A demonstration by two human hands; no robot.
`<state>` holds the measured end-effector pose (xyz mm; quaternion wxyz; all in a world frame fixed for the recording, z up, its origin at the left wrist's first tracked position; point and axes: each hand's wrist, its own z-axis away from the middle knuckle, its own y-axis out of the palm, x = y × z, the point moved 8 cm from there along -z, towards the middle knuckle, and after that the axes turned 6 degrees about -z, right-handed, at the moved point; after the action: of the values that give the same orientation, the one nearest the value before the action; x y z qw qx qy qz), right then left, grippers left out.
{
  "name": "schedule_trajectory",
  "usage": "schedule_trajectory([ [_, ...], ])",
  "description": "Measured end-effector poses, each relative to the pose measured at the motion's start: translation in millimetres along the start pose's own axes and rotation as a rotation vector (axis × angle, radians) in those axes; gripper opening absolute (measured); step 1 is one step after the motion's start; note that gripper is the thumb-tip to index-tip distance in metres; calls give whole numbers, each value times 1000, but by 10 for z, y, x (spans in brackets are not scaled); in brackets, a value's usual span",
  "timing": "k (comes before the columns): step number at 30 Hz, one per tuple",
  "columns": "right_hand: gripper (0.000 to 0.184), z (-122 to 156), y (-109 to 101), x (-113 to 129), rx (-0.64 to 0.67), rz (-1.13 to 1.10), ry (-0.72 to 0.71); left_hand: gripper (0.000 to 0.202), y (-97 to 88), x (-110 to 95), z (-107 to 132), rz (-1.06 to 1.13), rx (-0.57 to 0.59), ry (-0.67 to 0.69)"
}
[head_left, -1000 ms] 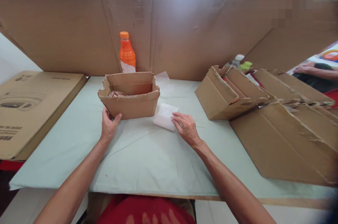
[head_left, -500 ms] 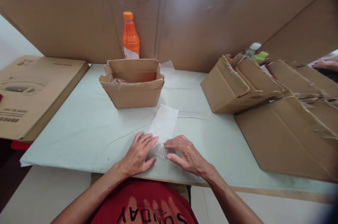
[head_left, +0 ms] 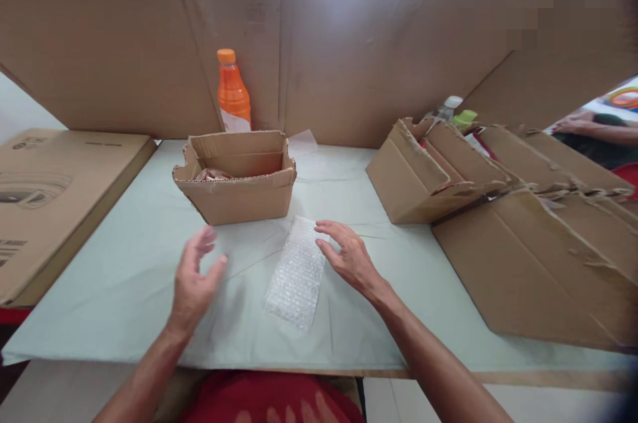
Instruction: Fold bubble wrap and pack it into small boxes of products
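Observation:
A strip of clear bubble wrap (head_left: 296,277) lies flat on the pale green cloth of the table (head_left: 124,277), between my two hands. My left hand (head_left: 195,277) is raised to the left of the strip, fingers apart and holding nothing. Its fingertips are near the front of a small open cardboard box (head_left: 249,199), which has something reddish inside that I cannot make out. Beside the strip's upper right edge is my right hand (head_left: 349,257), thumb and fingers apart with nothing between them; whether the fingertips touch the wrap I cannot tell.
An orange bottle (head_left: 233,94) stands behind the small box, against a tall cardboard panel (head_left: 349,64). Several open cardboard boxes (head_left: 538,263) fill the right side, with bottle tops showing. A flat carton (head_left: 64,197) lies at the left. Another person's arm (head_left: 598,127) shows at far right.
Both hands have come off the lower end of the bubble wrap: the left moved left and up towards the box, the right up along the strip. My view has tilted upward.

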<state>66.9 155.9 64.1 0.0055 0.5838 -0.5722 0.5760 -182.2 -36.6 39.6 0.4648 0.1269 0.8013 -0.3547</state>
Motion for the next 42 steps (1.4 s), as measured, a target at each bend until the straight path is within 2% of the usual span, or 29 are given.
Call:
schedule_trajectory([
  [2, 35, -233, 99, 36, 11, -86, 52, 76, -127, 233, -314, 93, -123, -196],
  [4, 47, -484, 278, 20, 42, -164, 116, 83, -85, 351, -562, 157, -139, -284],
  [6, 52, -731, 455, -28, 54, -204, 155, 77, 29, 372, -738, 191, -123, -274],
  [9, 47, -1065, 616, -140, 30, -208, 178, 74, 194, 368, -911, 206, -116, -213],
  [12, 48, -1292, 669, -272, 45, -217, 192, 83, 305, 437, -1049, 248, -96, -216],
  [14, 50, -1325, 624, -364, 59, -239, 186, 87, 297, 509, -1069, 234, -113, -250],
  [17, 44, -1126, 408, -500, 35, -194, 135, 86, 205, 473, -873, 67, -124, -218],
  [19, 38, -857, 263, -598, 44, -59, 113, 72, 225, 301, -590, -67, -31, -102],
  [21, 35, -572, 192, -703, 90, 115, 133, 54, 370, 48, -217, -166, 137, 80],
  [23, 28, -372, 197, -749, 125, 240, 138, 43, 592, -223, 184, -205, 314, 291],
  [25, 14, -312, 263, -706, 131, 279, 101, 39, 808, -422, 513, -203, 455, 437],
  [27, 7, -371, 345, -624, 117, 271, 54, 36, 966, -527, 700, -206, 540, 491],
  [30, 12, -511, 394, -534, 81, 255, 20, 34, 1041, -583, 771, -239, 581, 496],
  [33, 23, -495, 334, -482, 37, 243, -6, 35, 966, -591, 742, -258, 567, 475],
  [36, 28, -308, 308, -422, 48, 258, -67, 36, 888, -603, 729, -255, 552, 475],
  [39, 29, -99, 374, -372, 169, 287, -119, 37, 903, -641, 767, -239, 599, 511],
  [42, 32, 88, 251, -318, 184, 265, -118, 41, 918, -674, 811, -217, 661, 534],
])
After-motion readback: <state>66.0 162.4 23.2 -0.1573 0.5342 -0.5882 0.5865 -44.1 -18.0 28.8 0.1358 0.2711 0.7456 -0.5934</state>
